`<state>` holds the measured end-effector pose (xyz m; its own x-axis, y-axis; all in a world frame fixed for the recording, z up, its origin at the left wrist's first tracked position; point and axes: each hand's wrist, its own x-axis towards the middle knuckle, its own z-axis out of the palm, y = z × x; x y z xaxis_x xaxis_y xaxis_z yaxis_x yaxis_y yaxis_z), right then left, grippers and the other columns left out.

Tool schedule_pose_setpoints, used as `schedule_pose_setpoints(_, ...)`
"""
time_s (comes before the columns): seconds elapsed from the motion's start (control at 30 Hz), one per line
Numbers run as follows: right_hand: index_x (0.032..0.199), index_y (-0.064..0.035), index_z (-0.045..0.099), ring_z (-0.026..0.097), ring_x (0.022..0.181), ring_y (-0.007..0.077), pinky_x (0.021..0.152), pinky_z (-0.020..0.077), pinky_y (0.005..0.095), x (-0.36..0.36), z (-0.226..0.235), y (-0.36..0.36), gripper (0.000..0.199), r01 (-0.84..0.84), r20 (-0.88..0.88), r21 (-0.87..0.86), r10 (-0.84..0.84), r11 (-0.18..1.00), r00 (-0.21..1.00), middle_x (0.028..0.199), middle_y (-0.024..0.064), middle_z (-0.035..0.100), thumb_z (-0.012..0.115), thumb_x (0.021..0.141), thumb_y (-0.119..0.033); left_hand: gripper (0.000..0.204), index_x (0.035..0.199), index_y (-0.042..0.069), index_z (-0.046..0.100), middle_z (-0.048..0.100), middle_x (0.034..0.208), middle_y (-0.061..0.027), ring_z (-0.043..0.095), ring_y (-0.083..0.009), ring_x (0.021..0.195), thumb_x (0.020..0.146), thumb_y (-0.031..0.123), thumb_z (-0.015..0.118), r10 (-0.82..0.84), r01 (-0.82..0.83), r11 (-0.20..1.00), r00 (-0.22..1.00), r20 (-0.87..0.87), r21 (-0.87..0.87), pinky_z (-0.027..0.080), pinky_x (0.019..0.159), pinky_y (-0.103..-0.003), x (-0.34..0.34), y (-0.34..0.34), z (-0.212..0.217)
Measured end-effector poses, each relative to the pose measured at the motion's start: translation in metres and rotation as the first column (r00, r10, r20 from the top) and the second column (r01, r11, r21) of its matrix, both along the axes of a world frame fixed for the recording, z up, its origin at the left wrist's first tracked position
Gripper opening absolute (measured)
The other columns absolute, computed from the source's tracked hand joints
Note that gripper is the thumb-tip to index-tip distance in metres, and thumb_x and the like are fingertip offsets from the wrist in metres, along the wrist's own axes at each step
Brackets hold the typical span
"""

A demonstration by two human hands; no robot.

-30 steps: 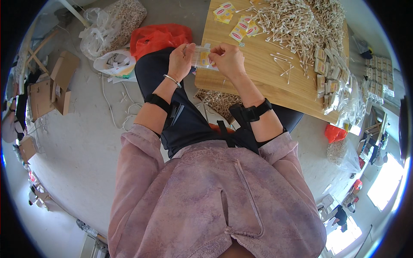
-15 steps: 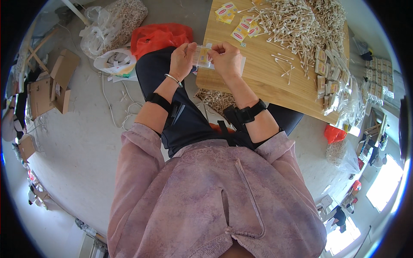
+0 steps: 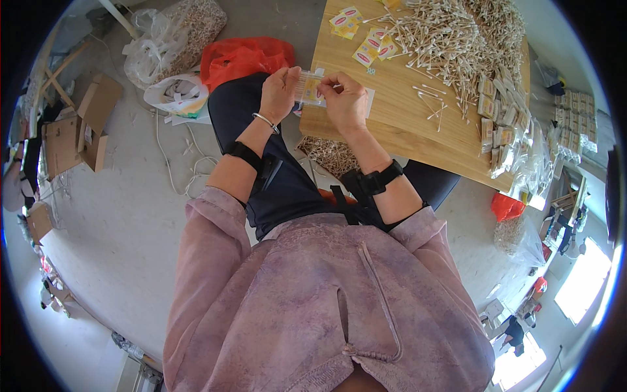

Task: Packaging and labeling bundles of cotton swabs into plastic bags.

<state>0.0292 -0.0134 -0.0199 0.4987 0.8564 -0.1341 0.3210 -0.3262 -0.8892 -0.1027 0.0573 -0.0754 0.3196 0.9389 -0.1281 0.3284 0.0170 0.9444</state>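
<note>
My left hand [image 3: 281,93] is closed on the left end of a small clear plastic packet of cotton swabs [image 3: 308,88], which has a yellow label inside. At the packet's right end is my right hand [image 3: 343,98], its thumb and forefinger pinched together at the plastic edge. The packet is held above the near left edge of the wooden table [image 3: 398,114]. Beneath my right hand a white sheet [image 3: 370,103] partly shows. Beyond the hands lie yellow printed cards [image 3: 372,47] in small groups.
Loose cotton swabs [image 3: 450,39] are heaped at the table's far right. Filled packets [image 3: 501,130] pile along its right edge. A red plastic bag [image 3: 245,59] and a clear sack of swabs [image 3: 186,39] stand left. Cardboard boxes [image 3: 91,124] and white cables [image 3: 176,173] lie on the floor.
Both hands stay around the packet with almost the same grip. The right-hand fingers have shifted slightly at the packet's right end; the whole view has moved a little.
</note>
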Motion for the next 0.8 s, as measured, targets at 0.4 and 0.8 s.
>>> schedule_pose_setpoints(0.4, 0.076, -0.0043, 0.067, 0.064, 0.064, 0.0219, 0.064, 0.0499, 0.0328, 0.0002, 0.0044, 0.0019, 0.004, 0.067, 0.03, -0.016, -0.066, 0.998, 0.997, 0.067, 0.0102, 0.066, 0.068, 0.073, -0.006, 0.044, 0.078, -0.002, 0.057, 0.058, 0.066, -0.0181, 0.057, -0.0288, 0.058, 0.095, 0.039, 0.051, 0.005, -0.004, 0.999, 1.0, 0.019, -0.044, 0.045, 0.057, -0.035, 0.0, -0.0007, -0.0024)
schedule_pose_setpoints(0.8, 0.078, -0.0042, 0.068, 0.066, 0.068, 0.0221, 0.066, 0.0508, 0.0336, -0.0014, 0.008, 0.004, 0.007, 0.143, 0.005, -0.042, -0.143, 0.989, 0.99, 0.07, 0.0103, 0.067, 0.07, 0.072, -0.007, 0.043, 0.079, -0.002, 0.058, 0.057, 0.064, -0.0173, 0.056, -0.0253, 0.057, 0.095, 0.038, 0.052, 0.007, -0.004, 0.998, 0.999, 0.037, -0.065, 0.045, 0.056, -0.034, -0.0006, -0.0001, -0.0021)
